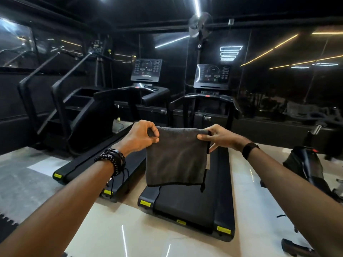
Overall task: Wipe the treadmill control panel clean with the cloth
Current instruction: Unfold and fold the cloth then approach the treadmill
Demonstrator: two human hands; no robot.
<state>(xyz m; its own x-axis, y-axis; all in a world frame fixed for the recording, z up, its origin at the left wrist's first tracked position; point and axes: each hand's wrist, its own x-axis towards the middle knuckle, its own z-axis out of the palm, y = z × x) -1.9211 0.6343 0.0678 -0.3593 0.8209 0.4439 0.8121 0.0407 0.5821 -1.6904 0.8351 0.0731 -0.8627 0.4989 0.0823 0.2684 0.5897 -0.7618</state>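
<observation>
Two bare forearms reach forward from the bottom corners, a stack of dark bracelets (113,160) on the left wrist, a black band (248,150) on the right. Left hand (141,135) pinches one top corner of the grey cloth (176,156), right hand (220,136) pinches the other; the hands are apart and the cloth hangs stretched flat between them, above the belt of the near treadmill (194,204). Control panel (212,76) of that treadmill: upright, well beyond the cloth, untouched. Second treadmill (104,164) alongside on the left, with its own console (146,70). Stair machine (61,108) further left. Fan (199,25) mounted high behind. Yellow warning stickers (223,230) on the deck ends; their writing is too small to read.
</observation>
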